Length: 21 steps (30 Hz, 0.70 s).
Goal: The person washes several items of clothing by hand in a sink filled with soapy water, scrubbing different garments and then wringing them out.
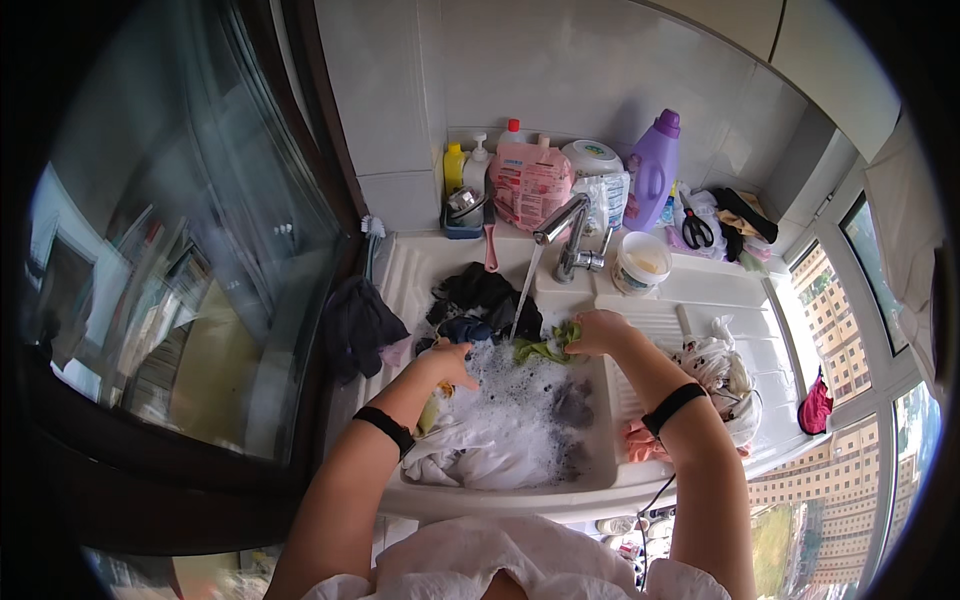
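Observation:
In the soapy white sink basin (pixel 611 427), my right hand (pixel 598 332) grips a green cloth (pixel 541 349) at the basin's right edge. At the left side, my left hand (pixel 450 362) hovers over or touches the suds, its fingers apart; dark blue fabric (pixel 465 328) lies just beyond it. Water runs from the chrome faucet (pixel 568 225) onto black clothes (pixel 484 292) at the back of the basin. White fabric (pixel 495 459) floats in foam near the front, and a yellow-green cloth lies under my left wrist.
Bundled white clothes (pixel 724 375) and a pink cloth (pixel 643 442) lie on the ridged drainboard. A white tub (pixel 641 262) stands beside the faucet. Behind are a purple bottle (pixel 654 172), a pink pouch (pixel 531 184) and black-handled scissors (pixel 697 229). Dark cloth (pixel 361 326) hangs over the left rim.

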Each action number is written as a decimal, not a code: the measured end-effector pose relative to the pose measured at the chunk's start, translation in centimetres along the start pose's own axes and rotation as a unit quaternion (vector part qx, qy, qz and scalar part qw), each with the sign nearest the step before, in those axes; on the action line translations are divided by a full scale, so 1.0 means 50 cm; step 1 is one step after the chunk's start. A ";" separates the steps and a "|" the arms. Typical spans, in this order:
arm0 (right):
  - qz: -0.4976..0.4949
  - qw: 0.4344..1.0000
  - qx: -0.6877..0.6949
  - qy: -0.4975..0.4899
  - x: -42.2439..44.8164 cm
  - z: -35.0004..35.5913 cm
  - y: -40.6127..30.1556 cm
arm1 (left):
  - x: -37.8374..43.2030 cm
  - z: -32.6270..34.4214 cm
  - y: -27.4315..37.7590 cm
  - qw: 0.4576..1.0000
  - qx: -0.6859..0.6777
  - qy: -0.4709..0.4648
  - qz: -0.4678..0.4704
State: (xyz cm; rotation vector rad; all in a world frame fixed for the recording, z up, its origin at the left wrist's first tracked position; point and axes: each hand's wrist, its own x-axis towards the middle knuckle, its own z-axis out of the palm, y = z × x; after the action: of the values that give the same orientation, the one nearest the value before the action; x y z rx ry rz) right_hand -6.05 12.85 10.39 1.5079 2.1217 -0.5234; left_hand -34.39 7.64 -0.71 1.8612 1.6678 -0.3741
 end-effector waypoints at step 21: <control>-0.111 0.986 -0.043 -0.116 0.279 0.388 -0.112 | 0.286 0.194 0.062 0.989 0.082 -0.123 -0.007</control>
State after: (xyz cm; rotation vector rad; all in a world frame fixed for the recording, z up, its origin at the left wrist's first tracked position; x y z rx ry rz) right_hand -12.04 10.82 -13.31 1.1115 2.1096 -0.6422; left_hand -27.20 13.12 -15.73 1.8352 1.5208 -0.7358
